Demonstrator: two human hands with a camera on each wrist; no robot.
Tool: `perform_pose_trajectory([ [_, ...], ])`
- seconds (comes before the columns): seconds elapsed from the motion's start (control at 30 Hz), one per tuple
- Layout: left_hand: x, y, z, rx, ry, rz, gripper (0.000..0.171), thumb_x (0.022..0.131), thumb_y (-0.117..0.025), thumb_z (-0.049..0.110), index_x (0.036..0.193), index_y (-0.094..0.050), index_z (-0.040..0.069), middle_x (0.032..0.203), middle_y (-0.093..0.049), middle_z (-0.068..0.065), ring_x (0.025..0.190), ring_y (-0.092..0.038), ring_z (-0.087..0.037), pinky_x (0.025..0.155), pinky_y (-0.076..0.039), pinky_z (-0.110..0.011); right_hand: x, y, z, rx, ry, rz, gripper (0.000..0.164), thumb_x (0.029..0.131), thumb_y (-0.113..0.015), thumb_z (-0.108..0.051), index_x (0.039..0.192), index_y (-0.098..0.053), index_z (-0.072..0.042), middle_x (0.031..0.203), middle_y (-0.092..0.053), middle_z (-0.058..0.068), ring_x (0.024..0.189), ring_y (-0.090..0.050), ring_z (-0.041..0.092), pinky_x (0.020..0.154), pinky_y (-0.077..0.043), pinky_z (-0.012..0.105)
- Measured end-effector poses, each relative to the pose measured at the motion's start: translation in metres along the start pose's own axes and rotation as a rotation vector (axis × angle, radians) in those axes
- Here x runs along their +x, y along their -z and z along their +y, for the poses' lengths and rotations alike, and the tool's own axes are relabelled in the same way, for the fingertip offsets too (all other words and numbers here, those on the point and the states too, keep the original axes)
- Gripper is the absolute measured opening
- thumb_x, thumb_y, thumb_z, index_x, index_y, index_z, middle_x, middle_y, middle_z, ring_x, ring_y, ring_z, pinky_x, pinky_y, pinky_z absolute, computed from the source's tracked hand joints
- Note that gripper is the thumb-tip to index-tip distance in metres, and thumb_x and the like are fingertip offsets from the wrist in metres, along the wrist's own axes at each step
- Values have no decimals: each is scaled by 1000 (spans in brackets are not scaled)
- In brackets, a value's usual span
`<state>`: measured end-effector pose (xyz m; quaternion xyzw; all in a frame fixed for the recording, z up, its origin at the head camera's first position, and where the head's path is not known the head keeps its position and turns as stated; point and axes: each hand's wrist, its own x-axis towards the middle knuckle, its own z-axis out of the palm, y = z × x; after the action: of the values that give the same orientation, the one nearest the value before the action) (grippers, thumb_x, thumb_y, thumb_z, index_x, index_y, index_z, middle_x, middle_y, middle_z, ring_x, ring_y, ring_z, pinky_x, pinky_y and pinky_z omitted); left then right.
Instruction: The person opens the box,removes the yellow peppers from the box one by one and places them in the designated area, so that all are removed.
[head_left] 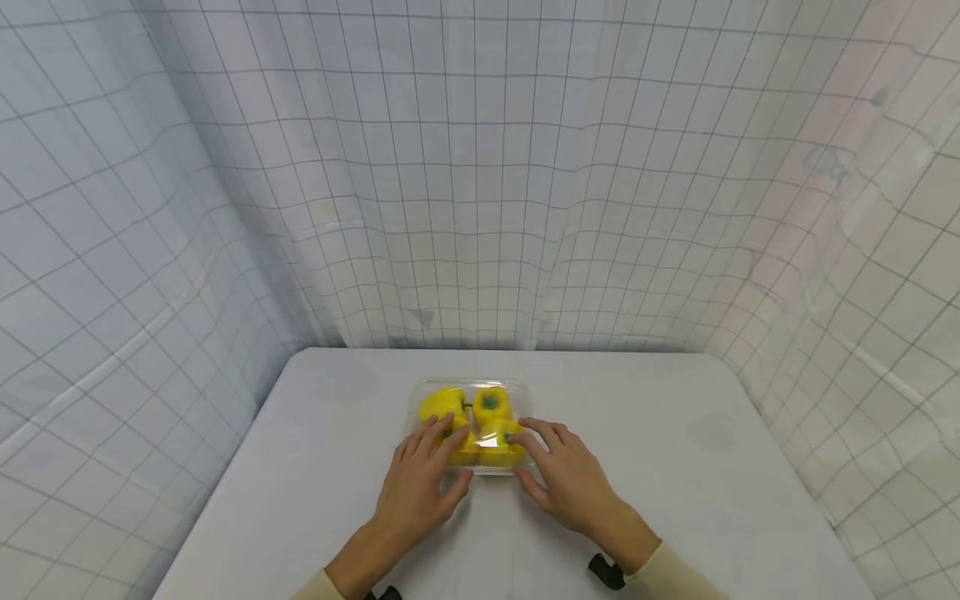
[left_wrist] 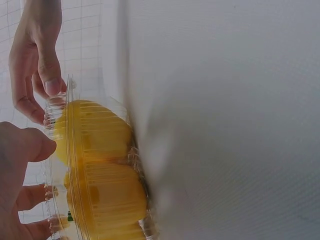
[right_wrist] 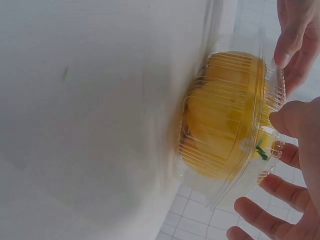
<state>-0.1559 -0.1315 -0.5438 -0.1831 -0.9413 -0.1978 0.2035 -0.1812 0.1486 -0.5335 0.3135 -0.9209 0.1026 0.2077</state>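
A clear plastic clamshell box (head_left: 491,472) sits on the white table with its lid over several yellow bell peppers (head_left: 491,402). Green shows at the stem ends of some peppers. My left hand (head_left: 417,480) is at the box's near left, fingers spread over the lid and thumb by the front rim. On the near right, my right hand (head_left: 568,478) lies likewise, its fingers reaching over the lid's right part. In the left wrist view, the ribbed box wall (left_wrist: 107,185) stands below the lid rim, and fingertips are right at the lid top. Neither hand curls round the box.
The white table (head_left: 660,433) spreads around the box on all sides. White curtains (head_left: 480,183) with a dark grid pattern hang behind the table and along both sides. Dark wrist straps (head_left: 606,572) show at the cuffs.
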Motion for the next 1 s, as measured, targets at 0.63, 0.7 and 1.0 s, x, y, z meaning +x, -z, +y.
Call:
perform_pose_trajectory([
  [0.63,2,-1,3,-183,47,16,53,103,-89,16,154,-77,25,177,-54,-24,169,-45,-56,123,-56,-74,-15,15,11,16,-88,-67,43,108,-85,-40,147,-69,-30,164,-68,2,141,-71,34,113,-65,57],
  [0.7,3,-1,4,-187,51,9,52,103,-88,17,153,-78,25,178,-53,-24,169,-45,-54,124,-56,-73,-17,16,13,20,-93,-64,42,108,-85,-40,146,-69,-30,163,-69,3,140,-71,34,113,-66,58],
  [1.0,8,-3,13,-232,61,-56,50,106,-86,19,155,-76,24,179,-51,-23,172,-44,-50,127,-54,-70,-27,19,22,-15,-94,-8,42,103,-91,-37,139,-71,-27,157,-72,5,135,-73,36,106,-67,57],
])
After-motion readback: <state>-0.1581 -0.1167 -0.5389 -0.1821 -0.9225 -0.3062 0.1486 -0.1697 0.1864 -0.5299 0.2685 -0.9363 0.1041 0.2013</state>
